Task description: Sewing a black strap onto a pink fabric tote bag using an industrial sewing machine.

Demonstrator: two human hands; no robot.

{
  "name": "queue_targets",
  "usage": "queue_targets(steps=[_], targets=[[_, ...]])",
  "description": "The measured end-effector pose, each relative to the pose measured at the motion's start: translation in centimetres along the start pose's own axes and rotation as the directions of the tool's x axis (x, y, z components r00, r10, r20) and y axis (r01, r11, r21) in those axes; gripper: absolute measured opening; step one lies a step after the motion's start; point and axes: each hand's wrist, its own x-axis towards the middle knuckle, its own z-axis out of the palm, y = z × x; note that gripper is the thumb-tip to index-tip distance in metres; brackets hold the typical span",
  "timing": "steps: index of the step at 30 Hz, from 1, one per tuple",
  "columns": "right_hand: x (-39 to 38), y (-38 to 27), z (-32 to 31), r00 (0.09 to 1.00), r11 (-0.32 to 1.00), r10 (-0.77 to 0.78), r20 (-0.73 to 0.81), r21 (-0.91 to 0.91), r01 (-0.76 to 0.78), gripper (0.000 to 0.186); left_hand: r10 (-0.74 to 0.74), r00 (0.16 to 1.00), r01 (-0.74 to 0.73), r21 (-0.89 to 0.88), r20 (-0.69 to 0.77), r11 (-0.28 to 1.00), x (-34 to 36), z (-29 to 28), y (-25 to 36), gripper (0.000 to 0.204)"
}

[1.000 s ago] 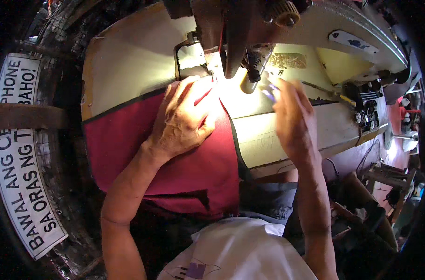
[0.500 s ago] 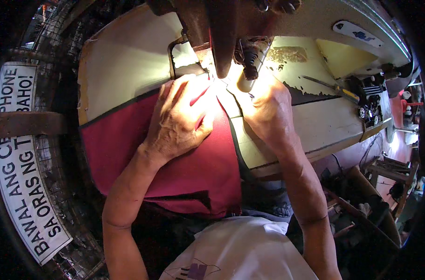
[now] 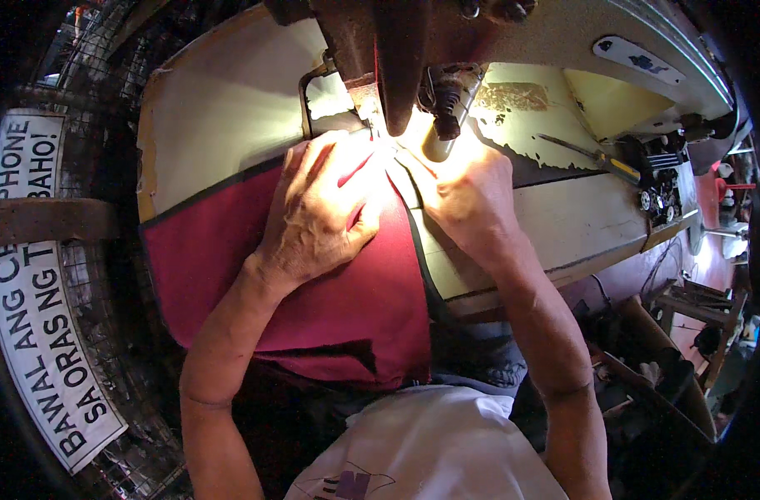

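Harsh glare surrounds the right hand [image 3: 471, 196]; bent edges darken.

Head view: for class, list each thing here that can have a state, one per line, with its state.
Left hand: palm down on the cloth, fingers bent
Right hand: fingers bunched near the cloth's edge; grip unclear
Cloth: spread out, dark-edged
Machine: lit underneath; running or stopped, cannot tell
Screwdriver: lying down, unheld
Sign: slanted, partly covered by a bar

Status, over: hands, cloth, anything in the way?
Left hand on maroon cloth; right hand by its right edge, grip lost in glare. Cloth runs up to sewing machine head. Screwdriver off right, clear of hands.
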Motion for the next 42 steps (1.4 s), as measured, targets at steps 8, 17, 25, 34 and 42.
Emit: queue_targets(steps=[8, 17, 25, 34, 42], targets=[[-0.2, 0.1, 0.3, 0.99, 0.994, -0.091, -0.111, -0.066, 0.084, 0.016, 0.015, 0.999, -0.015, 0.0, -0.031, 1.0, 0.1, -0.1, 0.1, 0.035], [0.1, -0.3, 0.1, 0.995, 0.983, -0.024, 0.096, -0.178, 0.041, 0.017, 0.041, 0.999, -0.04, 0.025, -0.029, 0.999, 0.0, -0.2, 0.0, 0.039], [-1.6, -0.1, -2.0, 0.996, 0.99, 0.037, -0.082, -0.134, -0.048, 0.034, 0.045, 0.991, -0.042, 0.022, -0.124, 0.999, 0.1, 0.0, 0.1, 0.031], [-3.5, -5.7, 1.3, 1.0, 0.99, -0.02, -0.016, -0.14, 0.017, 0.022, 0.045, 0.989, -0.046, 0.001, -0.14, 0.999, 0.0, -0.3, -0.2, 0.03], [-3.3, -5.1, 1.5, 0.992, 0.982, -0.127, -0.001, -0.144, 0.126, 0.028, 0.095, 0.986, -0.095, 0.01, -0.139, 0.995, 0.2, 0.2, -1.1, 0.026]])
